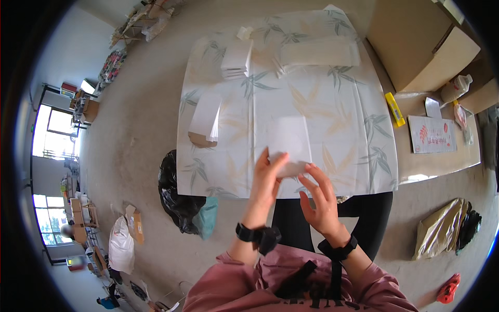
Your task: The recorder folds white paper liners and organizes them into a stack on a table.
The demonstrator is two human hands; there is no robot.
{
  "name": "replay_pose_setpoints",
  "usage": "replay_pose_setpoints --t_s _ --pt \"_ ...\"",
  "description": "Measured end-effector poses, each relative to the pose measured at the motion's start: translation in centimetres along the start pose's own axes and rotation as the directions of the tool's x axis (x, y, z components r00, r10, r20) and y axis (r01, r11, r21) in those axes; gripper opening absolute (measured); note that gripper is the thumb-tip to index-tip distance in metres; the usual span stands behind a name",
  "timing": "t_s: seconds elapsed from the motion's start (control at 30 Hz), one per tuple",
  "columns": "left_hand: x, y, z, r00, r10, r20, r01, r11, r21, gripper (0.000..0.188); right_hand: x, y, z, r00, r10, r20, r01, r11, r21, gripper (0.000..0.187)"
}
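Observation:
A white flat rectangular piece (pixel 292 136), perhaps a card or thin box, is in front of me at the near part of the patterned table cover (pixel 343 119). My left hand (pixel 268 177) grips its near left side, thumb on top and fingers at the edge. At its near right corner is my right hand (pixel 321 203), fingers apart, with the index fingertip at or close to the corner. Left of these lies a white stack (pixel 207 115) with a brown piece (pixel 202 140) at its near end. Farther back is another stack of white pieces (pixel 237 58).
Translucent plastic sheets or bags (pixel 321 53) lie at the table's far right. To the right are a large cardboard box (pixel 410 47), a yellow tool (pixel 395 109) and a printed cardboard piece (pixel 432 135). A black plastic bag (pixel 174 192) hangs by the near left edge.

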State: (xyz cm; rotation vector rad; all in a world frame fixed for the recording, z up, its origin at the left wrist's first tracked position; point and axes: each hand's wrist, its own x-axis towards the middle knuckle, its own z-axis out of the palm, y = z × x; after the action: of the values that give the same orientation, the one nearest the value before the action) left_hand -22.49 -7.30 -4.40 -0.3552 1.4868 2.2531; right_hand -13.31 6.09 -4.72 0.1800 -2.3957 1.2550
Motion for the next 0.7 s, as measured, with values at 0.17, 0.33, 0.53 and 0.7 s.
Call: replay_pose_setpoints --t_s 0.17,0.33,0.53,0.7 --pt "5.2 2.7 -0.7 0.991 0.129 0.028 -0.13 0.991 0.028 0.032 -2.1 1.9 -2.7 0.978 0.203 -0.04 -0.201 0.978 0.055 0.041" --pt "10.9 3.8 -3.2 0.992 0.123 -0.023 -0.115 0.969 0.221 0.034 -8.3 6.1 -8.7 0.867 0.482 -0.128 -0.496 0.86 -0.12 0.034" --pt "15.5 7.8 -2.3 0.929 0.368 -0.043 -0.349 0.909 0.228 0.038 -15.3 9.0 -12.9 0.813 0.549 -0.195 -0.58 0.735 -0.35 0.042" --pt "22.8 14.4 -3.4 0.886 0.464 -0.02 -0.425 0.828 0.366 0.03 -15.5 9.2 -12.1 0.778 0.588 -0.221 -0.627 0.704 -0.333 0.042"
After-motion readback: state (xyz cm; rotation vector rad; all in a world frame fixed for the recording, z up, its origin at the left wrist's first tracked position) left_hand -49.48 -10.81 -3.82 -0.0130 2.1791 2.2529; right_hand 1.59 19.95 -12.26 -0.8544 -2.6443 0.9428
